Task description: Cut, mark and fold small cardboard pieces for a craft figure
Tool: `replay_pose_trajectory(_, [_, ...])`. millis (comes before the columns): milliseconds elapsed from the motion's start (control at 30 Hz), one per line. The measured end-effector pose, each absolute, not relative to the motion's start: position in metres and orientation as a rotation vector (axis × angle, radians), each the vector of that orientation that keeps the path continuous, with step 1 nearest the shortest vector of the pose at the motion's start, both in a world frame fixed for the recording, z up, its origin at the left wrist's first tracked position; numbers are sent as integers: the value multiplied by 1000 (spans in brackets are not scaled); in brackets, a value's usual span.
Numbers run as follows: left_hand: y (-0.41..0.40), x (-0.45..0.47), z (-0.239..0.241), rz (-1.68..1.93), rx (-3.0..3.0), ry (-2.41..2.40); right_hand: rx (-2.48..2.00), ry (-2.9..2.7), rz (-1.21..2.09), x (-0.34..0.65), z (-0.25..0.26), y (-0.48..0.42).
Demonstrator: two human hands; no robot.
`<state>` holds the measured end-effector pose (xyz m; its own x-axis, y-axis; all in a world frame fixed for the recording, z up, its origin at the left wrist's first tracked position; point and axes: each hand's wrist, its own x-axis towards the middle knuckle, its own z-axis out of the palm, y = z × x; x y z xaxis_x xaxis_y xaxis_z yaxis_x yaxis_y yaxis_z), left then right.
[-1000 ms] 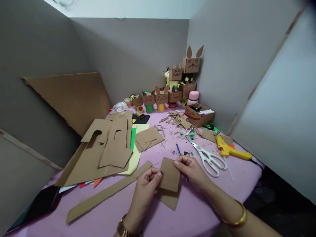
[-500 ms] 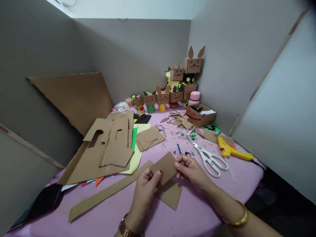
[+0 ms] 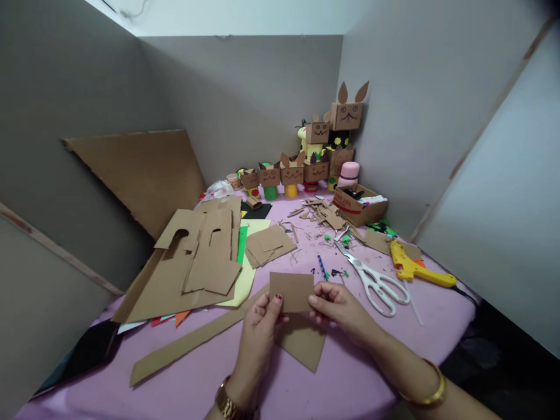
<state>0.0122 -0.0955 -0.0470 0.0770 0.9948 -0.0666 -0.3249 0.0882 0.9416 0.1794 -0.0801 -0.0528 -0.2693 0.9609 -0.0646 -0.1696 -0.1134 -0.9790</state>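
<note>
A small rectangular cardboard piece is held up level between both hands, above the pink tablecloth. My left hand pinches its left edge, thumb in front. On the opposite edge, my right hand grips with thumb and fingers. Below it lies another cardboard piece, partly covered by the held one. A long cardboard strip runs diagonally on the left, its far end passing behind my left hand. White-handled scissors lie partly spread to the right of my right hand.
A yellow glue gun lies at the right with its cord over the edge. Large cardboard sheets are stacked at left, near a dark phone-like object. Behind stand cardboard animal figures, cardboard scraps and a small box.
The held cardboard piece has turned from a slanted position to level, with both hands still on it. The whole view has shifted slightly.
</note>
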Motion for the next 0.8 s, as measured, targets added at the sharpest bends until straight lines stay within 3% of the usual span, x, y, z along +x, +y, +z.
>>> replay_pose_trajectory(333, [-98,12,-47,1086,1123,1014,-1088,-1248,1192,188,-53,-71])
replay_pose_trajectory(533, [-91,7,-50,1458,892,1103,-1124,-1510,1100,184,-51,-79])
replay_pose_trajectory(700, [-86,5,-50,1643,851,1083,-1357,-2278,678,173,-51,-91])
replay_pose_trajectory(800, [-87,5,-49,1656,832,1066,-1437,-2260,741,169,-51,-93])
